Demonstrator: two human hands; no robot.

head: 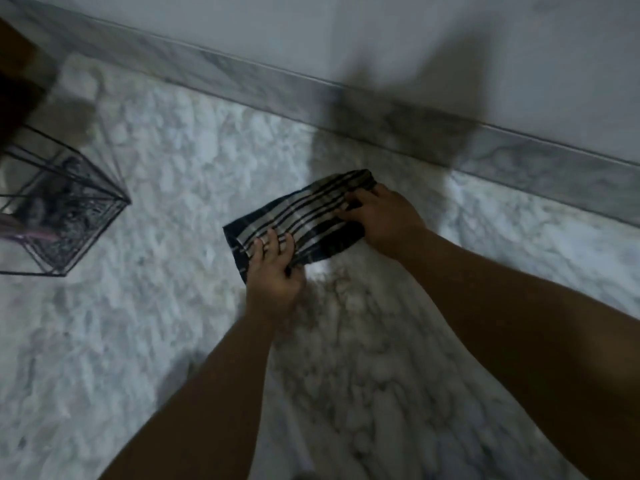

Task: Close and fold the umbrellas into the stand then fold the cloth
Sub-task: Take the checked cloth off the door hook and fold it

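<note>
A dark cloth with white stripes (304, 213) is folded into a narrow strip above the marble floor, in the middle of the head view. My left hand (273, 271) grips its near left end, fingers on top and thumb underneath. My right hand (384, 216) holds the far right end, fingers curled over the fabric. A black wire umbrella stand (59, 209) stands at the left edge, with dark folded umbrellas and a pink handle inside it.
White and grey marble floor (173, 306) spreads all around. A marble skirting (519, 157) runs diagonally along the pale wall behind the cloth. A dark wooden piece of furniture (17, 81) sits at the far left corner.
</note>
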